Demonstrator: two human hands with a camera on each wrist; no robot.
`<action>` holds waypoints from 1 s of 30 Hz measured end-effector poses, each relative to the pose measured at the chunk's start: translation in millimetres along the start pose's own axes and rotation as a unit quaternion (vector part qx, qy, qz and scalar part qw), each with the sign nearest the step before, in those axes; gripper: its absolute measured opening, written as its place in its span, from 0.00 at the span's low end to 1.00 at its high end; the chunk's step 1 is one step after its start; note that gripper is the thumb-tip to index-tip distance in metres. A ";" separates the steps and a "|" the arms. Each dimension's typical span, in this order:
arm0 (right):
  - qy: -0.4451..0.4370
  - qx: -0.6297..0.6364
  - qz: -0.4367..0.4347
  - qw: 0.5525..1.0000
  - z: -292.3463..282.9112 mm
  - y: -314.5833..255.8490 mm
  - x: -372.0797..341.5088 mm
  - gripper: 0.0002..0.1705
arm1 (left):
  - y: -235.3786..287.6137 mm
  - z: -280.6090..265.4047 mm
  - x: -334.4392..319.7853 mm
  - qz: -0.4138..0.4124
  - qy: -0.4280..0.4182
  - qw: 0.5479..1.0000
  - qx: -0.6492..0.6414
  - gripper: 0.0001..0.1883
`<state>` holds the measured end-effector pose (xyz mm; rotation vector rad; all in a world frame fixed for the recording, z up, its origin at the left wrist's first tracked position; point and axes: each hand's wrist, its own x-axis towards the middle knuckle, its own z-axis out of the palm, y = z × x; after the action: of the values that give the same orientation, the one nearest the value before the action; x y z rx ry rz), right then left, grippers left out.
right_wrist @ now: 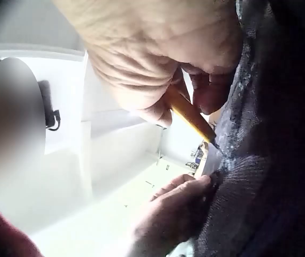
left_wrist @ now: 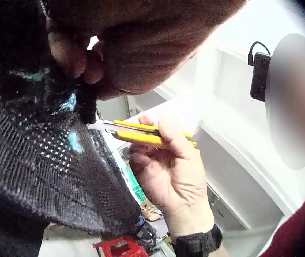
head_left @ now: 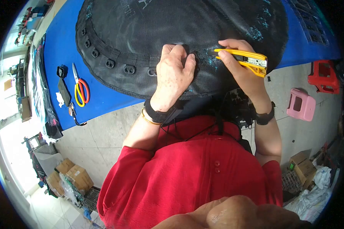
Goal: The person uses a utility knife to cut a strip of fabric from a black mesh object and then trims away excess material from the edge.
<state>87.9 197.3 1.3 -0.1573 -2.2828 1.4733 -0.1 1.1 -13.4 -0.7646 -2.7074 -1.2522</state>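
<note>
Head, left boxes: brown cardboard boxes (head_left: 79,176) sit close together on the floor; contents cannot be told.
Head, right box: a cardboard box (head_left: 305,171) stands beside a wire basket (head_left: 291,182); a small green patch shows at the box; basket contents cannot be told.
Head, mesh: black mesh (head_left: 141,28) with a curved border lies on the smooth blue table (head_left: 99,100) and reaches past its near edge.
Head, fittings: black, two-holed fittings (head_left: 110,63) form a row along the curve.
Head, thread: ragged turquoise thread (head_left: 255,33) lies in patches on the mesh.
Head, left hand: the left hand (head_left: 170,74) grips the mesh, fingers bent.
Head, right hand: the right hand (head_left: 239,72) holds the yellow snips (head_left: 248,54), tips toward the left hand, at a thread patch.
Head, scissors: the scissors (head_left: 80,87), one loop red and one yellow, lie on the table.
Head, stools: a pink stool (head_left: 304,112) and a red stool (head_left: 326,81), each with a cut-out, stand on the grey floor.
Left wrist, mesh: open weave with light dots through the holes; ribbed areas adjoin.
Left wrist, snips: two slim yellow arms, metal tips, held between thumb and fingers; tip contact cannot be told.
Right wrist, mesh: fine folds converge near the left hand's fingertips.
Right wrist, snips: tapered yellow body, slanted, with the dark tip at the mesh.
</note>
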 end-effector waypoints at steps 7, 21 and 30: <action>-0.066 0.047 0.015 0.997 2.2 7.5 0.1 0.08 | 0.4 -1.5 0.7 -0.008 -0.009 1.000 -0.005 0.11; -0.127 0.023 -0.062 0.990 14.8 17.9 12.5 0.21 | 0.4 -1.4 1.3 -0.006 -0.010 1.000 -0.008 0.11; -0.131 0.000 -0.065 0.989 15.9 18.7 13.5 0.19 | -1.5 -1.1 1.0 -0.003 -0.007 1.000 -0.011 0.11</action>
<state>66.8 196.1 -17.1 0.1932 -2.4439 1.5027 -1.8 0.0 -13.5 -0.7719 -2.7126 -1.2853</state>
